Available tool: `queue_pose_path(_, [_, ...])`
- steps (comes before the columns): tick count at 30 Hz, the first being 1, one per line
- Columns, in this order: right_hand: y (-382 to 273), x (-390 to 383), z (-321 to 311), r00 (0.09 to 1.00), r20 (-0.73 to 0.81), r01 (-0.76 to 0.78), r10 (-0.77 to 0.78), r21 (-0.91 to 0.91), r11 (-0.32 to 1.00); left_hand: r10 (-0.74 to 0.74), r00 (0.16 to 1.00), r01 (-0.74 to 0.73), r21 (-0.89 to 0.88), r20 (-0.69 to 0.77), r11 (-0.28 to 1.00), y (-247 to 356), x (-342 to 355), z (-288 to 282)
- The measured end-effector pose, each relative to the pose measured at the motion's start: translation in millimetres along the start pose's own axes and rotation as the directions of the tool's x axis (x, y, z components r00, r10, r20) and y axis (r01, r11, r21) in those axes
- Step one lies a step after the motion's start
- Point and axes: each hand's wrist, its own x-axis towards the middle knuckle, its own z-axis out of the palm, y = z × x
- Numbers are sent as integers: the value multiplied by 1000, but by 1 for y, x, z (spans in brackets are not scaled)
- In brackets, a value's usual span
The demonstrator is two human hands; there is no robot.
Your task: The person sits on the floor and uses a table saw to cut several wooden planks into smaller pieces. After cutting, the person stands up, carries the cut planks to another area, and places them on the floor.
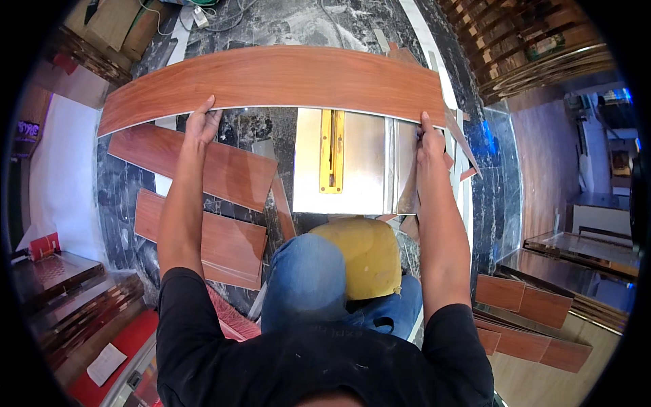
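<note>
Black shirt has faint lettering. Left hand and right hand have got a long brown plank by its near edge, thumbs on top, fingers kinda curled under, over the metal table.

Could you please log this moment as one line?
Left hand: holds long reddish-brown wood-grain plank | right hand: holds plank near right end | plank: partly hides silvery metal tabletop with yellow slotted insert

White bands run along a dusty, scuffed black floor.
</note>
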Motion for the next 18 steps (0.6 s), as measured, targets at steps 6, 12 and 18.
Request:
queue_pose_path(6, [2,1,-1,998,-62,-21,12,-145,989,27,1000,-27,19,-14,999,4,-1,5])
queue_pose_path(12, [6,-2,-1,1000,-28,7,-10,-102,995,15,1000,-14,49,-18,999,9,-1,1])
queue_pose_path(18, [5,-4,-2,999,-31,9,-12,-102,995,35,999,-34,58,-19,998,6,-2,-1])
